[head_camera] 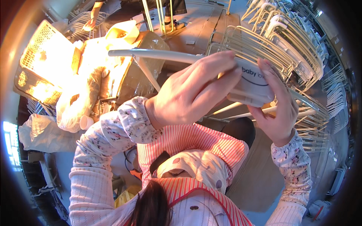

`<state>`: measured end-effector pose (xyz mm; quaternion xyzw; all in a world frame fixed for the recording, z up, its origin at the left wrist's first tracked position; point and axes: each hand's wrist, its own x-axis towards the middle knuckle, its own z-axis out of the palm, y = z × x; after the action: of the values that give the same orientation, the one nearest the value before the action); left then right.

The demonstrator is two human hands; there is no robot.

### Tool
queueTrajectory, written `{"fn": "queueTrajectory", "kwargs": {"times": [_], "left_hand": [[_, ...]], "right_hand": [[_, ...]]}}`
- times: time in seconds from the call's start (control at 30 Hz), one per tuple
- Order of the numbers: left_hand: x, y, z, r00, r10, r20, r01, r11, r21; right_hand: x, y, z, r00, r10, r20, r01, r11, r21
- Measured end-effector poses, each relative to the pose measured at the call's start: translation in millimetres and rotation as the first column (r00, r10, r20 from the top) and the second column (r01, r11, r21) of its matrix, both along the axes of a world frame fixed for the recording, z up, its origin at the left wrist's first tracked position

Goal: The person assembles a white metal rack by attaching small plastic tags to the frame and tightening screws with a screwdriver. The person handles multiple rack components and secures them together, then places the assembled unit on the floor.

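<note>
Before me is a white plastic cover [253, 82] bearing printed writing and a curved line. It sits among white metal tubes of a frame; how it joins them is hidden by my hands. My right hand [280, 104] grips its right end, fingers over the top and thumb below. My left hand [192, 90] has its fingers bent together, with the tips against the cover's left end. Its thumb is mostly hidden, so a small thing pinched there cannot be made out. A white frame tube [158, 54] runs leftward from behind the left hand, with a second tube [148, 74] branching down from it.
Many white wire frames [271, 48] stand stacked at the right. On the left, in bright glare, are a plastic basket [42, 56], a pale container [123, 32] and plastic bags [45, 132]. Another person's hand [90, 25] and shoe [175, 26] show beyond. Cardboard [198, 28] covers the floor.
</note>
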<state>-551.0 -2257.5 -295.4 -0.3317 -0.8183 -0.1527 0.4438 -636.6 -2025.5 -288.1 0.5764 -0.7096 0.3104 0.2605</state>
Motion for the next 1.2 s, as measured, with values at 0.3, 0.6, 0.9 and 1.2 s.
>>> {"fn": "queueTrajectory", "kwargs": {"times": [0.3, 0.6, 0.9, 1.2], "left_hand": [[-24.7, 8.1, 1.5, 0.944, 0.037, -0.329, -0.027, 0.999, 0.036], [-14.4, -6.1, 8.8, 0.979, 0.038, -0.202, -0.047, 0.998, -0.040], [-25.2, 7.8, 1.4, 0.963, 0.110, -0.247, -0.138, 0.986, -0.098], [-42.2, 18.7, 17.2, 0.995, -0.015, -0.094, 0.007, 0.996, -0.085]], "right_hand": [[-11.6, 1.5, -6.0, 0.979, 0.005, -0.202, -0.026, 0.994, -0.102], [-21.1, -4.0, -8.0, 0.961, 0.047, -0.273, -0.061, 0.997, -0.043], [-23.8, -19.4, -12.5, 0.966, 0.018, -0.258, -0.075, 0.975, -0.211], [-30.9, -21.9, -0.2, 0.961, 0.000, -0.276, -0.051, 0.983, -0.178]]}}
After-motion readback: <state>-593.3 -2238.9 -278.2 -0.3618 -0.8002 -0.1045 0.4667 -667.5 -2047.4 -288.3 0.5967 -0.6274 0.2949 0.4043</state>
